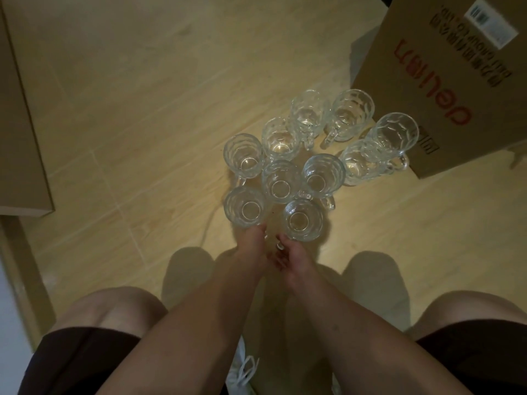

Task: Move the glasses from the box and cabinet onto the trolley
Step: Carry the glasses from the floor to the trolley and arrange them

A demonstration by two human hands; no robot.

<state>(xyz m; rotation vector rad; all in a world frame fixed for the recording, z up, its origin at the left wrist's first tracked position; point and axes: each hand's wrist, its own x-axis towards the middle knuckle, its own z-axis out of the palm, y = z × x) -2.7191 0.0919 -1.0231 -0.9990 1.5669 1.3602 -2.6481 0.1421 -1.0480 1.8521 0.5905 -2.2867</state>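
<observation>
Big brown cardboard box (433,89) w/ red print lies on the pale wood-look floor (128,109), far right. Just beside it stands a cluster of clear dimpled glass mugs (299,161) w/ handles, all upright on the floor; no trolley in view. Step: prob. picking up the near pair. Left hand (251,243) fingers curl at nearest-left mug (247,207), handle hidden. Right hand (288,256) pinches handle of nearest-right mug (302,220). Next: lift straight up; neighbours crowd close & could clink.

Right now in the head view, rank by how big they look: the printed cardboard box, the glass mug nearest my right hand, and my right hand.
1. Printed cardboard box, cut off by the frame.
2 and 3. Glass mug and right hand look alike; no ranking.
</observation>
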